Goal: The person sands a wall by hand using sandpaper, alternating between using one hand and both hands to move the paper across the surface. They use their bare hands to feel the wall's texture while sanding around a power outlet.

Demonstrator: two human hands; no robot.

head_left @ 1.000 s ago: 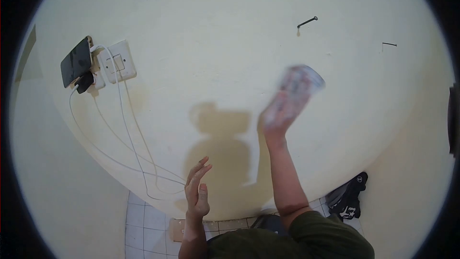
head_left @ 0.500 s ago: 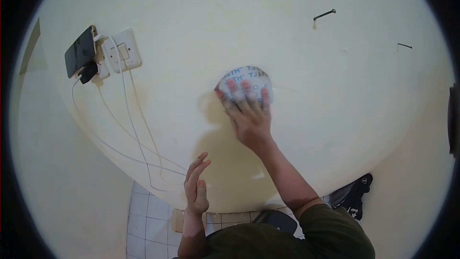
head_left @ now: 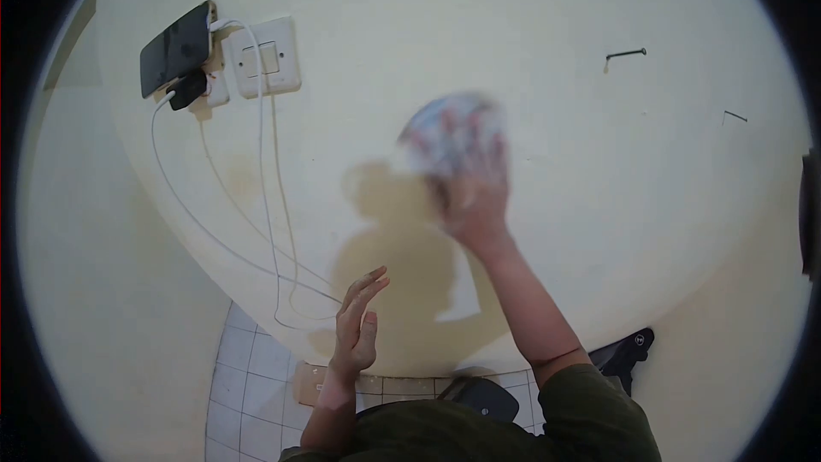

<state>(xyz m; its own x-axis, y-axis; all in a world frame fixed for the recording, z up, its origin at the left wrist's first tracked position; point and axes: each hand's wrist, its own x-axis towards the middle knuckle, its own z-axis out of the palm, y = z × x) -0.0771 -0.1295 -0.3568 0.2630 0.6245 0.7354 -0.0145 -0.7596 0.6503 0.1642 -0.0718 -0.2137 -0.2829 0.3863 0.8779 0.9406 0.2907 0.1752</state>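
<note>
My right hand [head_left: 475,192] is raised against the pale yellow wall [head_left: 530,26], pressing a round white printed sheet [head_left: 449,124] flat under its fingers; hand and sheet are blurred by motion. My left hand [head_left: 357,329] hovers lower down, fingers apart, holding nothing and touching nothing. The shadow of my head and arm falls on the wall between the two hands.
A white switch plate [head_left: 267,58] is at the upper left with a black phone [head_left: 175,50] resting beside it, and white cables [head_left: 265,205] hang down in loops. Two nails [head_left: 626,55] stick out at the upper right. White floor tiles [head_left: 239,376] and a black bag [head_left: 629,351] lie below.
My right hand swept the sheet from the right to the wall's middle, pressed it flat, and is now moving again, blurred. My left hand stayed about where it was. The view shifted slightly.
</note>
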